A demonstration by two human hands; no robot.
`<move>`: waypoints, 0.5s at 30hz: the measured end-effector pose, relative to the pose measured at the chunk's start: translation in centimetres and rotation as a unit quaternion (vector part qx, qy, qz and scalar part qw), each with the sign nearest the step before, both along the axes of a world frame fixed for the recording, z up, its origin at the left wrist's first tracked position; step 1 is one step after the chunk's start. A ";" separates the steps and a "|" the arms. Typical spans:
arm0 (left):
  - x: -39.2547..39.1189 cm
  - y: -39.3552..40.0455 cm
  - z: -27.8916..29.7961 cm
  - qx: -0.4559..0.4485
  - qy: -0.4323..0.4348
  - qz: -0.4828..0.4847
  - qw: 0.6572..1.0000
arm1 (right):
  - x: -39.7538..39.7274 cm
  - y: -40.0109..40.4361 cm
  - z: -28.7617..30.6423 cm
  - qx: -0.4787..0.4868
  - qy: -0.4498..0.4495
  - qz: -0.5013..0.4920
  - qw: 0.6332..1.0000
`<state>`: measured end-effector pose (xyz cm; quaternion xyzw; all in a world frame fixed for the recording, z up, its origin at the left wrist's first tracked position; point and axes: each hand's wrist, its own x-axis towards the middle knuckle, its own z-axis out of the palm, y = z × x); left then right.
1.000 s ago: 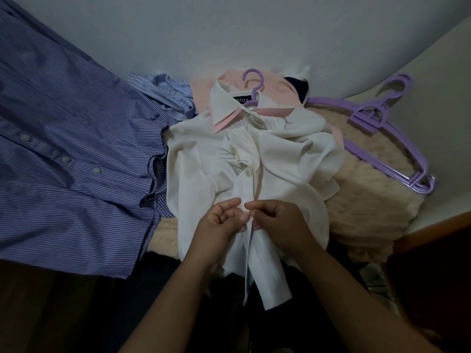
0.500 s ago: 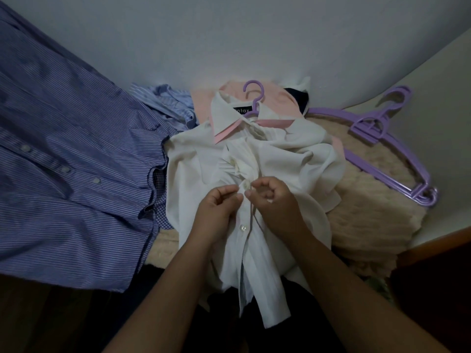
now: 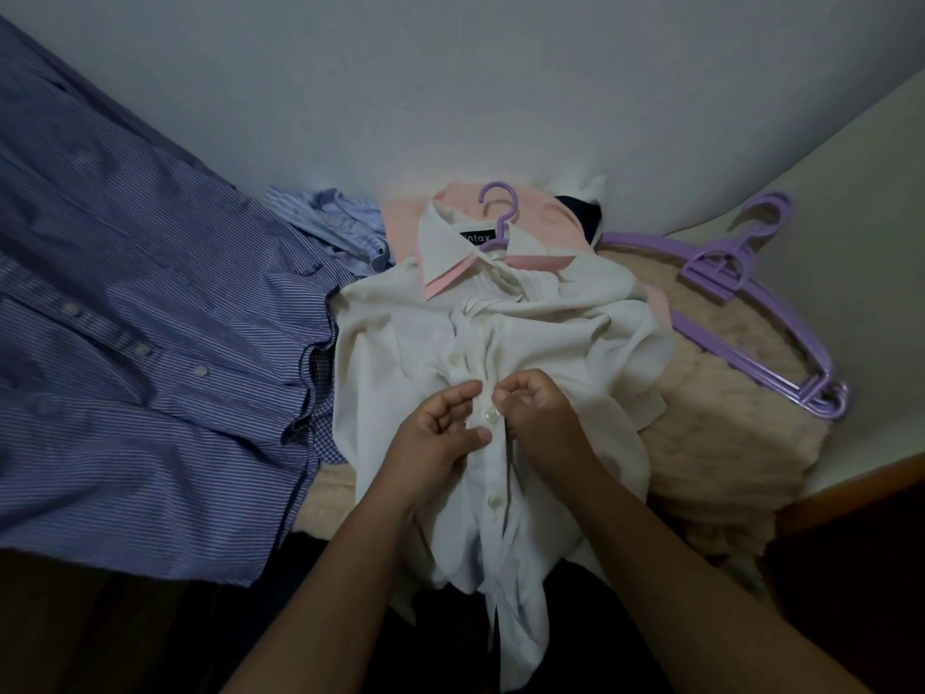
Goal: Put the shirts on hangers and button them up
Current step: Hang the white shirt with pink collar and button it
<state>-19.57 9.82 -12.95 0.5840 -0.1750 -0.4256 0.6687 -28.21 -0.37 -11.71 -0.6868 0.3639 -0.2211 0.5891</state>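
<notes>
both hands' fingers (image 3: pixel 465 393) pinching white shirt (image 3: pixel 390 343) placket, at button (image 3: pixel 489 415)

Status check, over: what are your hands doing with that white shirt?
Left hand and right hand pinching white shirt placket at a button. Nothing blocking.

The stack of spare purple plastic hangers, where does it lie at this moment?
In the head view the stack of spare purple plastic hangers lies at the right, on the far edge of the cream fluffy blanket, to the right of the white shirt.
</notes>
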 end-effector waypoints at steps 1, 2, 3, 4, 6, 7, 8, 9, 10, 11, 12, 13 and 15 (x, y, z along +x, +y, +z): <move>-0.1 0.2 0.1 -0.001 0.003 -0.007 1.000 | -0.1 0.2 0.1 -0.001 0.006 0.000 1.000; -0.2 0.5 0.1 0.000 0.006 -0.014 1.000 | -0.3 0.4 0.1 -0.001 0.010 0.000 1.000; -0.4 0.6 0.2 0.000 0.011 -0.020 1.000 | -0.4 0.6 0.2 -0.001 0.011 -0.001 1.000; -0.5 0.8 0.4 -0.002 0.017 -0.027 0.999 | -0.6 0.7 0.3 -0.001 0.011 -0.002 1.000; -0.8 1.2 0.6 -0.005 0.029 -0.035 0.999 | -1.1 1.0 0.5 0.001 0.008 -0.001 1.000; -0.8 1.4 0.7 -0.007 0.037 -0.038 0.999 | -1.3 1.3 0.7 0.005 0.003 0.002 1.000; -0.9 1.6 0.8 -0.007 0.044 -0.041 0.998 | -1.6 1.5 0.7 0.008 0.002 0.004 1.000; -1.0 1.7 0.9 -0.006 0.049 -0.043 0.998 | -1.9 1.7 0.9 0.008 0.000 0.006 1.000; -1.1 1.9 1.0 -0.003 0.049 -0.045 0.998 | -2.1 1.9 1.0 0.008 0.000 0.006 1.000; -1.2 2.0 1.1 -0.002 0.048 -0.046 0.998 | -2.4 2.1 1.1 0.010 -0.001 0.007 1.000; -1.4 2.1 1.1 0.003 0.044 -0.045 0.998 | -2.6 2.2 1.2 0.012 0.003 0.007 1.000; -1.7 2.3 1.2 0.011 0.036 -0.041 0.998 | -2.8 2.4 1.3 0.014 0.010 0.008 1.000; -2.3 2.8 1.6 0.037 0.011 -0.030 0.999 | -3.3 2.8 1.4 0.013 0.035 0.013 0.999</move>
